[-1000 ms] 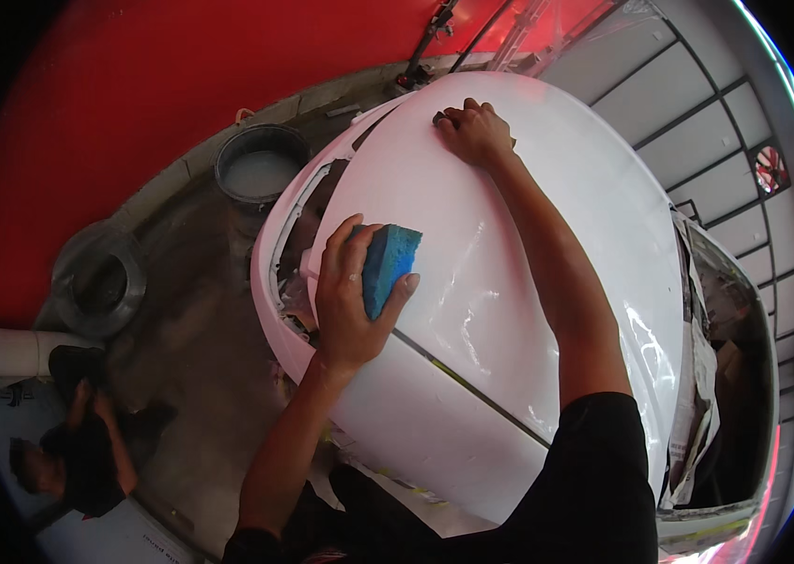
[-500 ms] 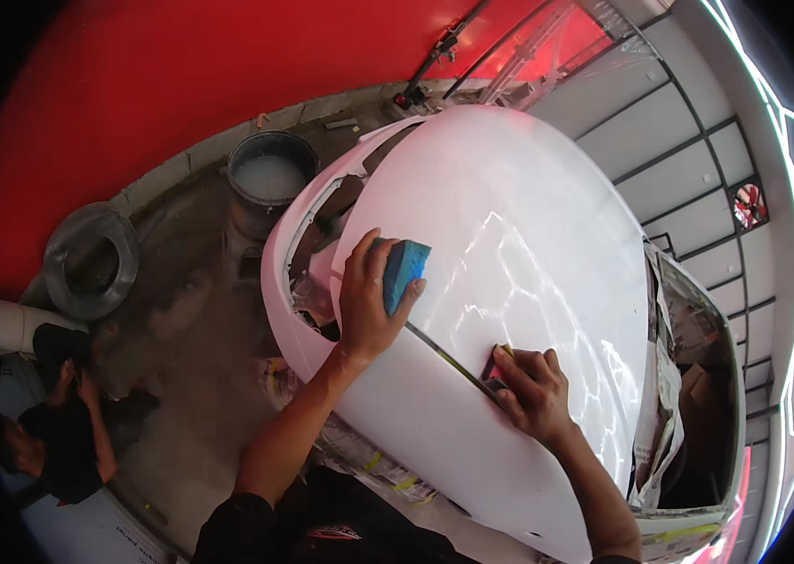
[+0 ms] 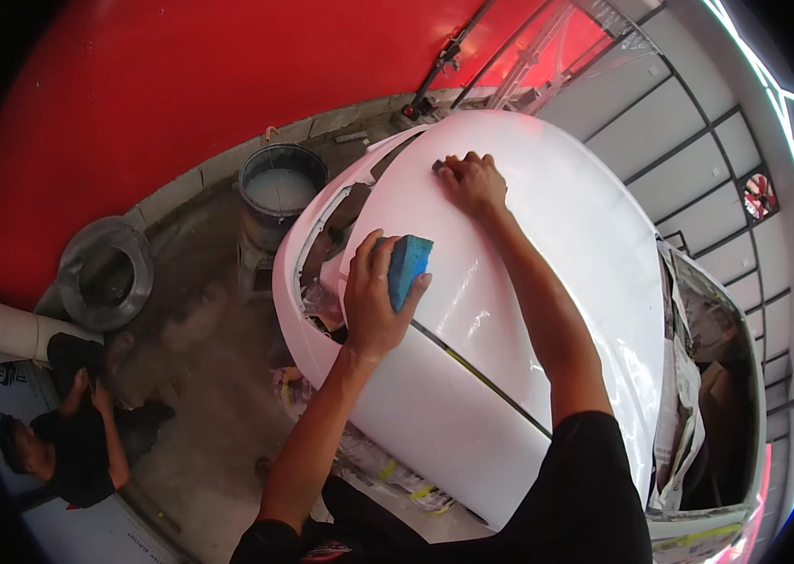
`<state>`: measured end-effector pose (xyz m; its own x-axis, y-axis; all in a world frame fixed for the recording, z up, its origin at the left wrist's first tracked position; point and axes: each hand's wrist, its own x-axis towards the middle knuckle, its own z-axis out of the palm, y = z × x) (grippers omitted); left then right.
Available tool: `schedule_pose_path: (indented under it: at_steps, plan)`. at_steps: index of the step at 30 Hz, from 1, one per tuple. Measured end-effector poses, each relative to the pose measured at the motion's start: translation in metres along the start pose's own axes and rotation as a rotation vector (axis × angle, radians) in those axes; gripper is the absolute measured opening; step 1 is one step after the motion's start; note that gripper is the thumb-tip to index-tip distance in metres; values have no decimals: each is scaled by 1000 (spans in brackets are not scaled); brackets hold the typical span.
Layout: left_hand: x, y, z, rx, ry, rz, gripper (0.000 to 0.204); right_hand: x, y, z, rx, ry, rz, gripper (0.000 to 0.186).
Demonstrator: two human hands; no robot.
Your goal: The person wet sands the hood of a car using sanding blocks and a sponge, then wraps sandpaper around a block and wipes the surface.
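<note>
In my left hand (image 3: 373, 305) a blue sponge (image 3: 409, 270) is gripped between fingers and thumb, held over the near side edge of a white car hood (image 3: 557, 216). My right arm stretches across the hood to its front part. There my right hand (image 3: 478, 185) is closed on a small dark block (image 3: 438, 167) and presses it to the painted surface. Most of the block is hidden under the fingers. A dark seam (image 3: 472, 368) divides the hood from the white fender (image 3: 416, 395).
Left of the car's open headlight gap (image 3: 331, 244) stands a dark bucket of cloudy water (image 3: 280, 188). A grey ring-shaped object (image 3: 106, 273) lies near the red wall (image 3: 181, 85). Another person (image 3: 77, 442) is at the lower left. Paper masking (image 3: 684, 423) covers the windshield area.
My right hand has slid the small block from beside the seam to the front of the hood, away from me. My left hand still holds the sponge in nearly the same place.
</note>
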<state>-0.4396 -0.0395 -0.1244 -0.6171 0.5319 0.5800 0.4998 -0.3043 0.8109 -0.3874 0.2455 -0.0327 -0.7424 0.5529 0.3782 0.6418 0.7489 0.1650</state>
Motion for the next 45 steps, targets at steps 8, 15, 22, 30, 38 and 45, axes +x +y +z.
schedule_pose_path:
  at_steps: [8,15,22,30,38,45]
  plan:
    - [5,-9,-24,45,75,-9,65,-262,-54,-186,191,-126,-196,50]
    - [-2,-9,-22,20,10,7,65,-169,5,-143,259,-184,-329,50]
    - [-1,-2,-2,-40,55,43,65,17,19,-7,-8,8,17,42]
    - [4,-11,-17,-21,81,23,58,-186,-61,-132,210,1,-157,38]
    - [-11,-12,-9,-364,205,-230,63,-294,-48,-198,158,-151,-279,48]
    - [-19,-20,2,-316,498,-207,60,-83,-160,-49,97,-82,-335,26]
